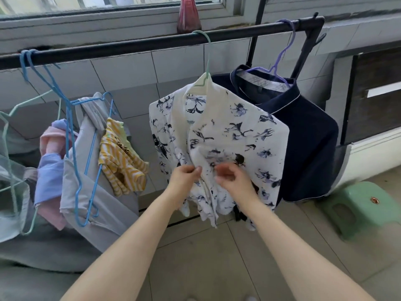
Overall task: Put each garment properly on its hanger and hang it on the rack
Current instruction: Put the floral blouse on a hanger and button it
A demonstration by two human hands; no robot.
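Observation:
A white floral blouse (234,131) hangs on a pale green hanger (206,68) from the black rack bar (134,45). My left hand (184,177) pinches the blouse's front edge at mid height. My right hand (234,179) holds the opposite front edge with curled fingers, close beside the left. To the right a navy garment (308,148) hangs on a purple hanger (282,55). At the left, blue hangers (71,118) dangle from the bar among a grey garment (86,170), a yellow striped piece (123,161) and a pink and lilac piece (50,161).
A red vase (188,16) stands on the window sill behind the bar. A green plastic stool (364,205) sits on the tiled floor at the right, below a dark cabinet (373,94). Light green hangers (13,161) hang at the far left.

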